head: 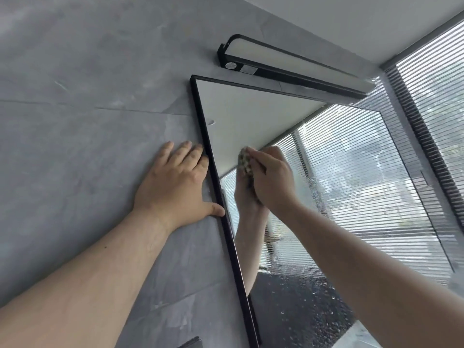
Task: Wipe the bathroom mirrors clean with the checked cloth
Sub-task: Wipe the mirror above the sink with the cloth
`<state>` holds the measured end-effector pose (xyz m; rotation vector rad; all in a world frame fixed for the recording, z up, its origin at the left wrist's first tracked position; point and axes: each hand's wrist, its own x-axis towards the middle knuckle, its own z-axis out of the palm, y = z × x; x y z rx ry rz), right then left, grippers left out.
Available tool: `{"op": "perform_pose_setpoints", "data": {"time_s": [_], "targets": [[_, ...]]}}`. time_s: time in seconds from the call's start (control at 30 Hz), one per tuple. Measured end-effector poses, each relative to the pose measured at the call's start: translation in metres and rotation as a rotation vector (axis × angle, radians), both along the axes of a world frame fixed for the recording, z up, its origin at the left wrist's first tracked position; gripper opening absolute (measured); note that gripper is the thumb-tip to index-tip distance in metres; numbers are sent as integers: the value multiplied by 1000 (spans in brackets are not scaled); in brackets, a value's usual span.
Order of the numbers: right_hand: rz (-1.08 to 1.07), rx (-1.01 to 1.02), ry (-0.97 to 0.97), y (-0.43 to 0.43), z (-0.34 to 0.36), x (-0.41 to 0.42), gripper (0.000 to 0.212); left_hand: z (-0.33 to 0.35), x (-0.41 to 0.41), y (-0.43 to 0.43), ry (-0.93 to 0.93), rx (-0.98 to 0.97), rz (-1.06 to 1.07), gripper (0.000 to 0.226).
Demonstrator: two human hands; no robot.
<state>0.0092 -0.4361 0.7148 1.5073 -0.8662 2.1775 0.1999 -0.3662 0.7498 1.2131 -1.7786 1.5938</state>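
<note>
A black-framed mirror (251,116) hangs on the grey tiled wall, seen from below at a steep angle. My right hand (272,180) is bunched around the checked cloth (244,160) and presses it against the glass in the upper left part of the mirror. Only a small wad of the cloth shows past my fingers. My left hand (175,187) lies flat on the wall, fingers spread, its thumb and fingertips touching the mirror's left frame. Water droplets speckle the lower and right part of the glass, which reflects my arm and the blinds.
A black bar lamp (288,69) is fixed to the wall just above the mirror. A window with horizontal blinds (437,101) fills the right side. A dark object (190,344) peeks in at the bottom edge.
</note>
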Motion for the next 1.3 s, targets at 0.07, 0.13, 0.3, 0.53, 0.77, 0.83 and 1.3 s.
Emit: {"op": "perform_pose_setpoints", "data": {"time_s": [0.07, 0.13, 0.3, 0.53, 0.77, 0.83, 1.3], "targets": [[-12, -33, 112, 9, -3, 16, 27, -1, 1, -1, -3, 2, -3, 123], [-33, -50, 176, 14, -6, 26, 27, -1, 1, -1, -6, 9, 3, 122], [53, 0, 3, 16, -2, 15, 21, 0, 2, -1, -1, 18, -8, 122], [-102, 290, -324, -19, -8, -66, 27, -1, 2, 0, 11, 22, -49, 125], [-136, 287, -281, -6, 20, -50, 23, 0, 4, -1, -1, 37, -77, 122], [-147, 247, -170, 7, 33, -36, 24, 0, 4, 0, -3, 41, -84, 122], [-179, -62, 501, 32, -81, -10, 21, 0, 4, 0, 12, 49, -130, 123]]}}
